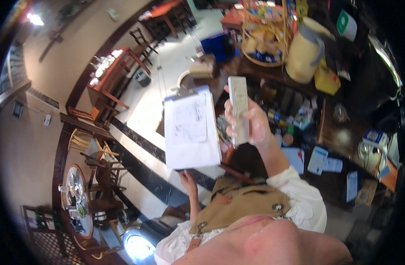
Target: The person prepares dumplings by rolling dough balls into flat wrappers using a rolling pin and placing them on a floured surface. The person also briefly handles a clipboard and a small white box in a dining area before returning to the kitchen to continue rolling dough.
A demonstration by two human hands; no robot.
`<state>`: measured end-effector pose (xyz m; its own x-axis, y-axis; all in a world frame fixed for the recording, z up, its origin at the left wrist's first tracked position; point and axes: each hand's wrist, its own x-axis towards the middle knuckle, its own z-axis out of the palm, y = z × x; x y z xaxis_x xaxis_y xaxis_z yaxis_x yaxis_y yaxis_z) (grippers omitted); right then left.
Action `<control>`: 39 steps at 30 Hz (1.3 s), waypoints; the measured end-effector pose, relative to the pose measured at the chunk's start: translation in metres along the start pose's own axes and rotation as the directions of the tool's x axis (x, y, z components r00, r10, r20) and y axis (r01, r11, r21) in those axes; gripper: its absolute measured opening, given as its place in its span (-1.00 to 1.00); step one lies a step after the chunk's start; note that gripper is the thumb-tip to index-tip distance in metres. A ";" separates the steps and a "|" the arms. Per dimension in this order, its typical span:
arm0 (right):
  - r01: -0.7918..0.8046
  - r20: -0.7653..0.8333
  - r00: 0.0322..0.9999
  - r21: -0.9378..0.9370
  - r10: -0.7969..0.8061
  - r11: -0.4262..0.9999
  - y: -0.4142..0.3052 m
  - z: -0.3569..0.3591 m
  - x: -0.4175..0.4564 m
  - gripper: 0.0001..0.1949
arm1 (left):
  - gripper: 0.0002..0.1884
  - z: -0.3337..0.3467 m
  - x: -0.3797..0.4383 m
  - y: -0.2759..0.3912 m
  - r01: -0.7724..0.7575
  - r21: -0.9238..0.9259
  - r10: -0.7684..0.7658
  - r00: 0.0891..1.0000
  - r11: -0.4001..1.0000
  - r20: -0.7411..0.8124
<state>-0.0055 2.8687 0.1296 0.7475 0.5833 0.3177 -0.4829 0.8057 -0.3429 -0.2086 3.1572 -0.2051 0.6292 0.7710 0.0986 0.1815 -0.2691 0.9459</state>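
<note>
My right hand [258, 124] is raised and closed around a white remote control [239, 109], which stands nearly upright with its buttons showing. Just left of it is a clipboard [192, 127] with white sheets under its metal clip; the upper, smaller sheet bears handwriting. At the clipboard's lower edge my left hand [187, 179] grips it, most of the fingers hidden behind the board.
On the dark wooden counter [341, 134] to the right stand a cream thermos jug [302, 54], a tiered wicker basket [264, 49] and a yellow box [327, 80]. A round dining table [87, 202] and chairs stand at left.
</note>
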 end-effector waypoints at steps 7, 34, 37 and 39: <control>-0.120 0.164 0.977 -0.118 0.138 0.986 0.025 0.057 0.033 -0.47 | -0.75 0.006 -0.009 0.022 -0.043 0.039 0.046 0.993 0.998 -0.105; -0.025 0.107 0.994 -0.026 0.027 0.999 0.057 0.047 0.009 -0.41 | -0.76 0.016 -0.012 -0.005 0.116 -0.056 -0.116 0.993 0.992 0.009; -0.014 0.091 0.996 -0.036 0.017 0.999 0.056 0.045 0.008 -0.39 | -0.76 0.020 -0.012 -0.001 0.106 -0.036 -0.105 0.994 0.994 0.025; -0.009 0.085 0.996 -0.061 0.014 0.998 0.053 0.045 0.008 -0.37 | -0.76 0.026 -0.012 0.002 0.105 -0.033 -0.104 0.994 0.994 0.037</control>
<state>-0.0458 2.9204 0.1542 0.6992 0.6014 0.3866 -0.4612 0.7926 -0.3989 -0.1959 3.1322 -0.2125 0.6344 0.7729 -0.0114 0.2216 -0.1678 0.9606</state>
